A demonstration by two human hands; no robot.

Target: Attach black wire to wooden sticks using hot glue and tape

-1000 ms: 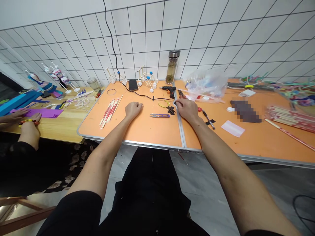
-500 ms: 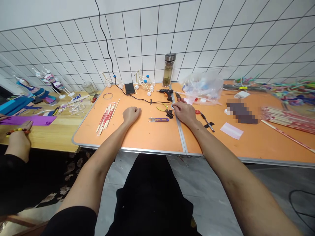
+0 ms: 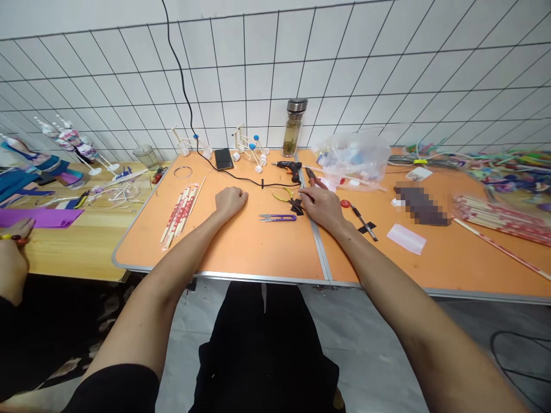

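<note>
My left hand (image 3: 231, 202) rests on the orange table (image 3: 241, 246) in a loose fist, with nothing showing in it. To its left lie wrapped wooden chopsticks (image 3: 179, 215). My right hand (image 3: 322, 207) is also curled closed, resting over the metal seam between the two table halves. Just behind its knuckles are red-handled pliers (image 3: 315, 179), partly hidden by the hand. Between my hands lie purple thread snips (image 3: 279, 218) and small yellow-handled pliers (image 3: 283, 196) beside black tape. A black glue gun (image 3: 290, 168) lies farther back.
Stick models with white and blue balls (image 3: 252, 148), a phone (image 3: 224, 159) and a glass bottle (image 3: 294, 127) stand along the wall. On the right are a plastic bag (image 3: 353, 158), a pen (image 3: 364, 223) and more chopsticks (image 3: 499, 217). A co-worker's hand (image 3: 12, 258) touches purple sheet material (image 3: 47, 218).
The camera view has shifted slightly. My right fingers have drawn in a little, while my left fist stays in place. The co-worker's hand has moved left along the purple material.
</note>
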